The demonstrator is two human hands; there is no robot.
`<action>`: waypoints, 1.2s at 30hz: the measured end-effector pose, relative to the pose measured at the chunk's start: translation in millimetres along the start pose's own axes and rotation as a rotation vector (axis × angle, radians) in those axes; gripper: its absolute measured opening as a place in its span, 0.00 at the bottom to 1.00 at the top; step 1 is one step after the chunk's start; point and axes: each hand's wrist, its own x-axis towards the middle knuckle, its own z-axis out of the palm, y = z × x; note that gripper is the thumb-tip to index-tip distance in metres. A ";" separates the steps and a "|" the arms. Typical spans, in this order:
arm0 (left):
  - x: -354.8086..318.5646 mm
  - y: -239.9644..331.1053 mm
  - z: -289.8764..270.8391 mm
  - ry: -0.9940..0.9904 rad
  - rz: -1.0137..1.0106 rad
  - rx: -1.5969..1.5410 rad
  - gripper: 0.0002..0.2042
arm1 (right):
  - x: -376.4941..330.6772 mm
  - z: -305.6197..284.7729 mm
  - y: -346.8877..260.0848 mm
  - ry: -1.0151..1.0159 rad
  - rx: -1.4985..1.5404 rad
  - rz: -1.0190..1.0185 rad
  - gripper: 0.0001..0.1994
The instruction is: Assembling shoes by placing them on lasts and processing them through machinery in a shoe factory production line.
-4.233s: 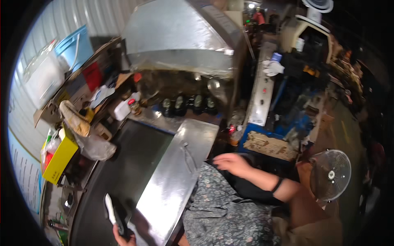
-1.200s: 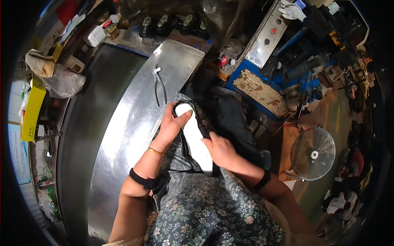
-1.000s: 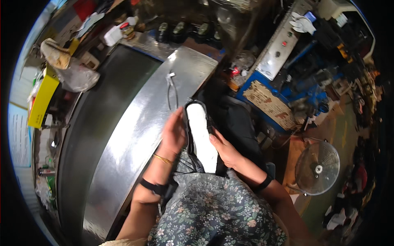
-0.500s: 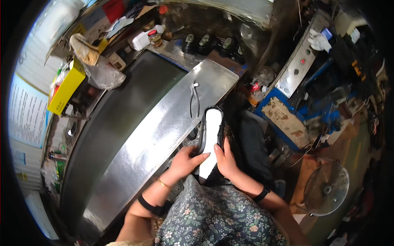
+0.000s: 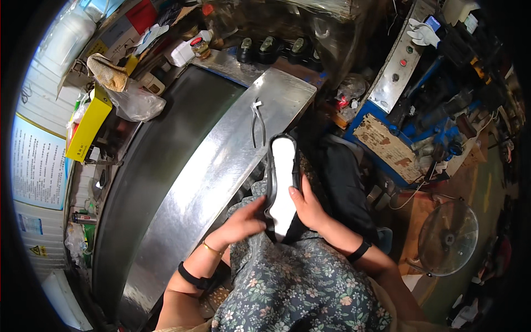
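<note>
Our right hand grips the right edge of a black shoe with a white face, held over our floral apron; our left hand, fingers loosely spread, is just beside it. Pliers lie on the metal tabletop.

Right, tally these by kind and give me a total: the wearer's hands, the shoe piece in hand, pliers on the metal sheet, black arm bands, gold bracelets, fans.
Hands: 2, left hand and right hand
Shoe piece: 1
Pliers: 1
Black bands: 2
Gold bracelet: 1
Fan: 1
Total: 8
</note>
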 end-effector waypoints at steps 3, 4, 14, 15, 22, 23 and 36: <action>21.8 -16.4 6.9 0.185 -0.129 -0.564 0.25 | 2.1 4.0 3.1 0.020 0.032 0.021 0.28; 34.5 -34.9 17.8 0.284 -0.003 -0.340 0.27 | 4.2 14.3 8.0 0.071 -0.071 -0.014 0.28; 65.7 -26.1 35.4 0.490 0.036 -0.757 0.22 | 18.4 17.5 6.0 0.020 -0.044 -0.063 0.30; 68.6 -3.1 22.8 0.361 -0.211 -1.049 0.29 | 22.6 11.5 4.1 0.021 -0.059 -0.072 0.30; 83.9 49.4 0.3 0.423 -0.138 -1.357 0.26 | 23.3 -26.1 -65.1 -0.042 0.394 0.133 0.31; 82.9 56.0 7.3 0.411 0.005 -1.332 0.27 | 15.1 -38.1 -69.7 -0.131 0.318 0.047 0.32; 33.0 -16.1 52.7 0.127 0.516 0.218 0.10 | -30.7 -347.6 -203.3 0.882 -0.828 -0.244 0.35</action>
